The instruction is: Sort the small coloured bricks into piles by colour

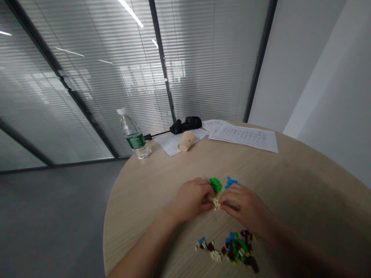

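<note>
A small heap of cream toy bricks point(216, 204) lies on the table between my two hands. My left hand point(194, 196) curves in from the left, thumb and forefinger apart, the tips at the heap's edge. From the right, my right hand point(245, 202) reaches the other side of the heap with bent, parted fingers; no brick shows clearly in its grasp. Just beyond my left fingertips sits a pile of green bricks point(215, 185). Blue bricks point(230, 182) lie behind my right hand, which partly hides them.
Nearer to me is a mixed brick pile point(239, 249), with a smaller scatter of bricks point(213, 255) beside it. Farther back are a water bottle point(135, 139), a paper cup point(187, 141) on its side, a black folded item point(188, 124) and printed sheets point(246, 137). The round table's edge point(106, 227) curves at left.
</note>
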The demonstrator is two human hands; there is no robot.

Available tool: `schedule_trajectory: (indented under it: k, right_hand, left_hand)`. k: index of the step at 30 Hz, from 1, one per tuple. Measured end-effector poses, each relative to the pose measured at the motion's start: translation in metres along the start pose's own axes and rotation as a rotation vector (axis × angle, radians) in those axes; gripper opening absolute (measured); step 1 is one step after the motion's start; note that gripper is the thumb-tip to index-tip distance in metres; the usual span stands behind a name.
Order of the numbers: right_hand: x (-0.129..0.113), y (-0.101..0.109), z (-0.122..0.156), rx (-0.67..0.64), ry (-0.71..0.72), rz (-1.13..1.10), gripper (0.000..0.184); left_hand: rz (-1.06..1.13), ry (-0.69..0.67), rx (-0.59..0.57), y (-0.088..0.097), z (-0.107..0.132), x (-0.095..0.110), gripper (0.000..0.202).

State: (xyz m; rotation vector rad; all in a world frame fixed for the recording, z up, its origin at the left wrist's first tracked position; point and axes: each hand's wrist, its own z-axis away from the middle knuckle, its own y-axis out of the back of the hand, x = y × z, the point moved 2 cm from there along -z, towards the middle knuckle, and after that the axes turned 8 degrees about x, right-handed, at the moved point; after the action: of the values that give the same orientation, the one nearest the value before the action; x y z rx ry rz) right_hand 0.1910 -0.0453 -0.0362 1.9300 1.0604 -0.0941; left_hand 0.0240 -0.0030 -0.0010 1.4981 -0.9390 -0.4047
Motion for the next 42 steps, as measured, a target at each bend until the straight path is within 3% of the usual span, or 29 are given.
schedule_trajectory:
  k: [4,10,14,29,33,42]
  right_hand:
    - [0.004,0.003,0.000,-0.029,-0.001,0.010,0.010]
    - [0.007,0.013,-0.002,-0.002,-0.027,0.049,0.010]
    - [0.004,0.015,-0.002,0.015,-0.015,0.050,0.011]
    - [-0.001,0.019,-0.001,-0.033,0.005,-0.002,0.013]
    - [-0.003,0.019,-0.001,-0.022,0.038,-0.009,0.014]
    - [-0.005,0.021,-0.001,-0.027,0.030,-0.014,0.015]
  left_hand:
    - [0.093,-0.006,-0.025,0.010,0.002,0.003,0.012]
    - [0.330,-0.181,-0.285,0.014,0.011,0.016,0.007]
    - [0.330,-0.179,-0.386,0.009,0.014,0.022,0.008]
    - [0.224,-0.090,-0.386,0.012,0.015,0.027,0.011]
    - [0.236,-0.091,-0.329,0.012,0.015,0.028,0.010]
    - [0.224,-0.132,-0.349,0.012,0.015,0.032,0.012]
